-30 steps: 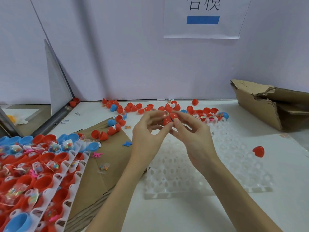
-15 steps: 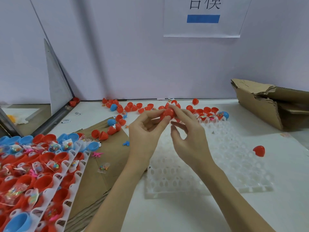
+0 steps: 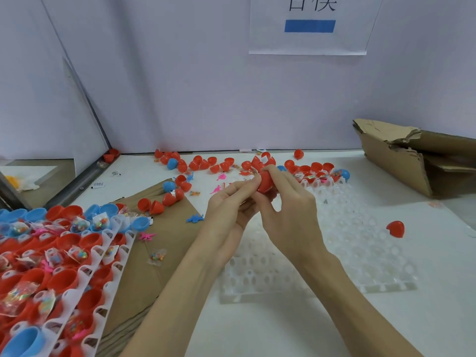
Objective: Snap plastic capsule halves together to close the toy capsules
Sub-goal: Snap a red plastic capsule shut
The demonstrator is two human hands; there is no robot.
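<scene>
A: What sits at the worktop's left edge?
B: White trays [image 3: 108, 256] filled with red and blue capsule halves, on brown cardboard [image 3: 164, 243].

A: And mid-worktop?
B: Both hands meet above a clear tray [image 3: 360, 253]. The left hand [image 3: 229, 212] curls its grip under a red capsule [image 3: 265, 182]; the right hand [image 3: 291, 210] pinches its top.

A: Farther right?
B: One red half [image 3: 396, 228] lies alone; a torn box [image 3: 412, 155] fills the far right corner.

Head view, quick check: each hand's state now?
Left hand: fingers curled, pinching the red capsule from the left.
Right hand: fingers curled over the same capsule.
</scene>
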